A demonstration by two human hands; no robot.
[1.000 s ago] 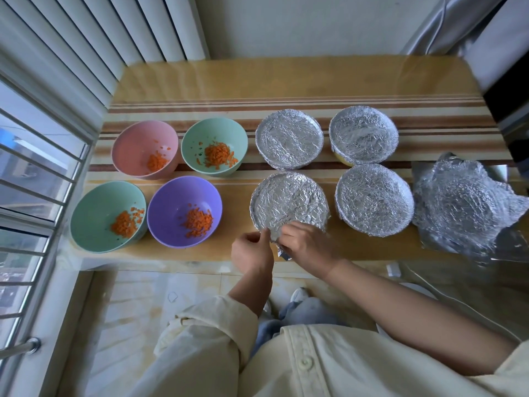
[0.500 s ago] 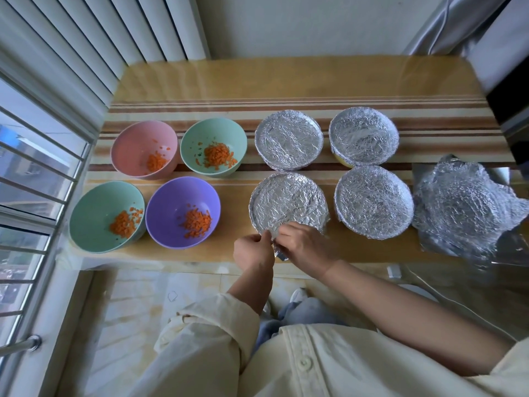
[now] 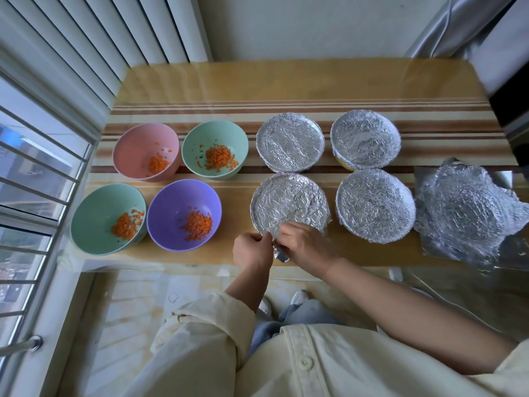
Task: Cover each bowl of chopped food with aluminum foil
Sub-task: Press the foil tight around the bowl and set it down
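At the near edge of the table (image 3: 257, 81), a foil-covered bowl (image 3: 289, 204) has its foil flap (image 3: 279, 253) pinched by curled fingers of the left hand (image 3: 252, 250) and right hand (image 3: 307, 243). An open purple bowl (image 3: 171, 207) of chopped carrot stands just left, and another wrapped bowl (image 3: 375, 206) just right.

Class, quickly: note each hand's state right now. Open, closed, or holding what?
Left hand: closed, pinching the foil flap of the foil-covered bowl nearest it.
Right hand: closed, pinching the same foil flap.
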